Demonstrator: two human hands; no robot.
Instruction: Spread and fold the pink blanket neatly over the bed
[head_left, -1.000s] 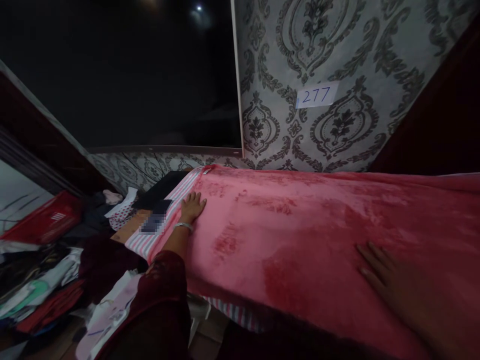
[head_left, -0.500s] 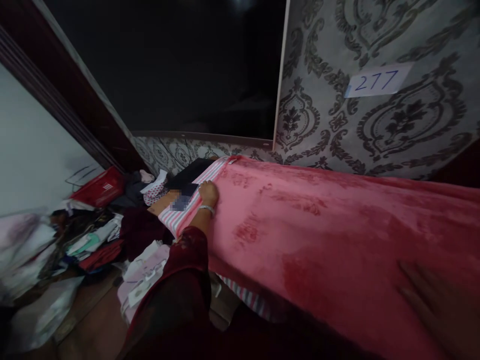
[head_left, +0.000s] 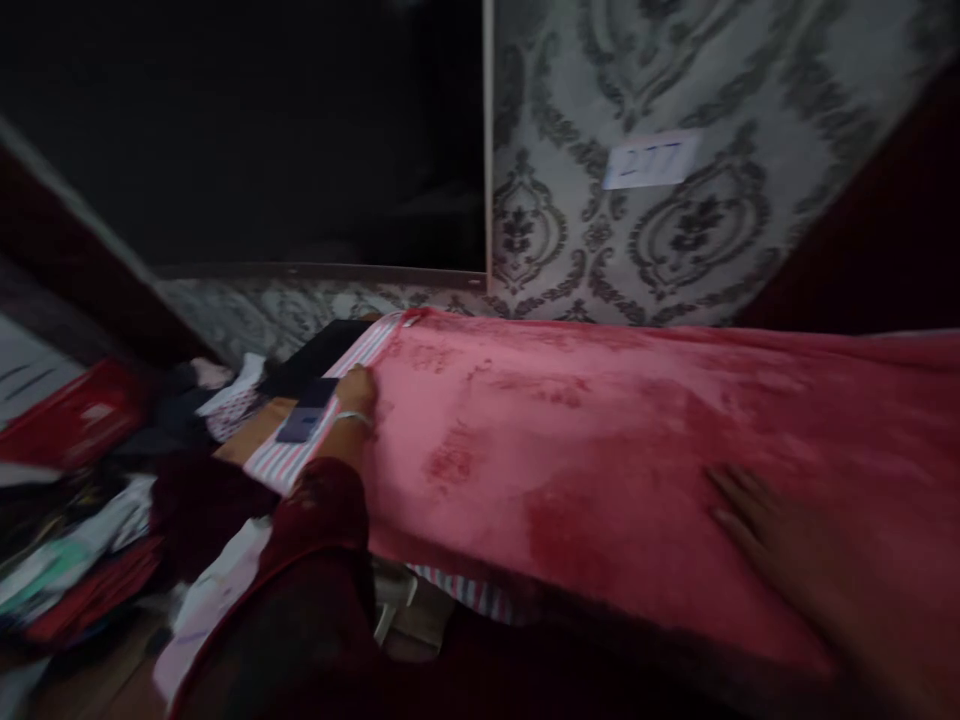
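A pink blanket (head_left: 495, 440) with darker red patches lies spread over a long surface. Beneath its left end, a striped cloth (head_left: 279, 468) in white, pink and grey shows. My left hand (head_left: 356, 392), with a bracelet at the wrist, is closed at the blanket's left edge; its fingertips are hidden. My right hand (head_left: 780, 535) lies flat on the blanket at the right, fingers stretched out, holding nothing. A dark blue flat item (head_left: 306, 412) rests on the striped cloth just left of my left hand.
Behind the blanket, a large dark screen (head_left: 300, 140) hangs on patterned wallpaper beside a paper label (head_left: 652, 160) reading 277. Piled clothes (head_left: 90, 590) and a red bag (head_left: 82, 415) are at the left. A pale folded garment (head_left: 214, 590) lies near my left sleeve.
The view has swung right, so the wall and blanket sit further left. My right hand shows more fully on the blanket. My left hand stays at the blanket's left edge.
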